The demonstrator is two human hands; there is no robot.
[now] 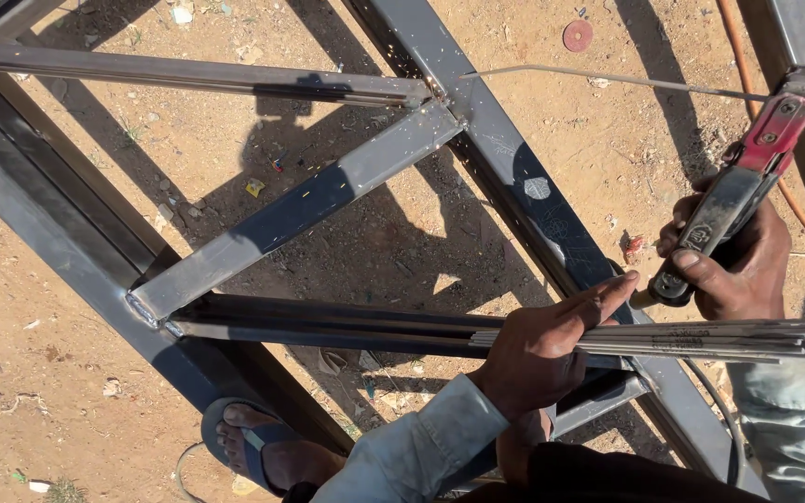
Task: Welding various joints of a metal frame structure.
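Two hands busy | right hand [733, 265] grips red-and-black electrode holder [747, 177], thin rod [607, 79] tip at grey steel frame joint [440, 93], upper centre; left hand [547, 349] clasps bundle of spare welding rods [701, 340], lower right | risk: sparks could burn bare skin; sandalled foot [267, 452] close

dry sandy ground [67, 373], grey steel tube frame [291, 210] lying on it, small red disc [578, 35], scattered litter

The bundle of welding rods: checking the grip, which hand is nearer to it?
Left. The left hand holds the bundle of welding rods; the right hand grips the electrode holder just above.
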